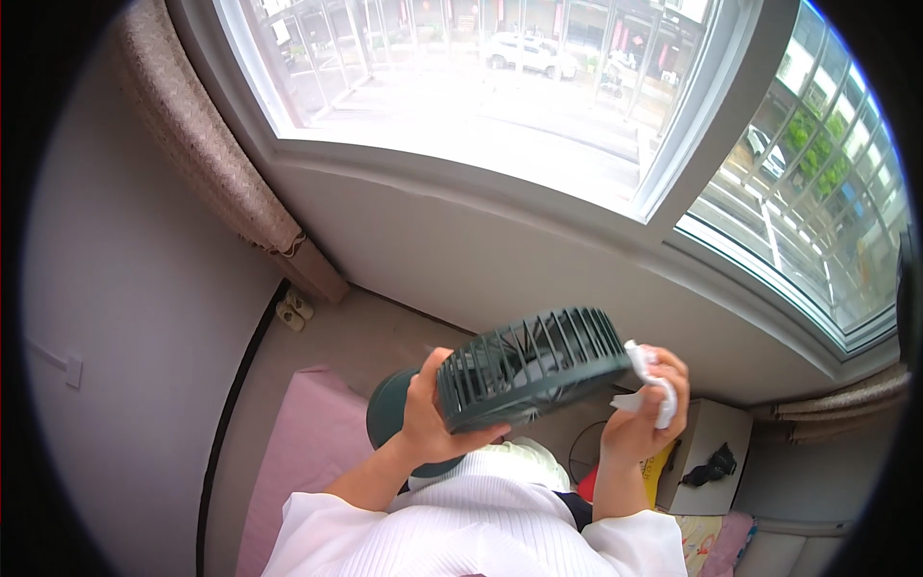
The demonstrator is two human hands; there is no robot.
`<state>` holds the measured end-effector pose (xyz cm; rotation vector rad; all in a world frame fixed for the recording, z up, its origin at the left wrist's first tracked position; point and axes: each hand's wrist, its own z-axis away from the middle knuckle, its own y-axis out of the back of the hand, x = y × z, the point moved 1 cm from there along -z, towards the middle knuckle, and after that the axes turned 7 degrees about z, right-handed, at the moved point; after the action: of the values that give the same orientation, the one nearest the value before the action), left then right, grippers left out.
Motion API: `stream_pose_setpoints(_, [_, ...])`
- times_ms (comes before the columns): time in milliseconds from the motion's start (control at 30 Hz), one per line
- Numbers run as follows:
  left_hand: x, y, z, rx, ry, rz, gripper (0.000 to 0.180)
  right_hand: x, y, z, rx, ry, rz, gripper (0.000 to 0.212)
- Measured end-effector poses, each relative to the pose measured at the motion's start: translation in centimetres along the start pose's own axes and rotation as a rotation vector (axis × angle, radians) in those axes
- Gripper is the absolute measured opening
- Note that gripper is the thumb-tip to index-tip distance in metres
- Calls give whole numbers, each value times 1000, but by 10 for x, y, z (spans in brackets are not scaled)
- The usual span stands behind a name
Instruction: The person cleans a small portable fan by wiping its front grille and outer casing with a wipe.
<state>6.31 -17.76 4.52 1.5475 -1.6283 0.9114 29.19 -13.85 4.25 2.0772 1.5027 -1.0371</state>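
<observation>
A dark green desk fan [534, 370] with a slatted round cage is held up in front of my chest, tilted. My left hand [430, 413] grips the left side of the cage, its thumb and fingers wrapped round the rim. The fan's round green base [386, 409] shows behind my left wrist. Just off the cage's right end, my right hand [656, 399] is closed on a crumpled white tissue [663, 392]. Part of the tissue hangs below the fingers toward the fan.
Ahead is a large window [461, 115] with bars outside. Pink cloth [298, 452] covers a surface at left; slippers [294, 312] lie by the curtain [212, 135]. To the right stands a pale cabinet [716, 433] with a black item [710, 467] on it.
</observation>
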Motion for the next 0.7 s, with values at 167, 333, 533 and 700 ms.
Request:
stream_pose_setpoints(167, [-1,2,-4,27,68,-109,57,-8,2,-13,104,100,-17,34])
stream_pose_setpoints(333, [1,-1,-10,-28,-129,-400,62,-26,-16,-11,-300,391,272,36])
stream_pose_setpoints(533, [8,-5,-7,33,-242,-592,62,-33,-33,-5,-467,406,466,37])
stream_pose_setpoints(700, [16,6,-8,29,-285,-706,59,-26,-19,1,-519,420,474,34])
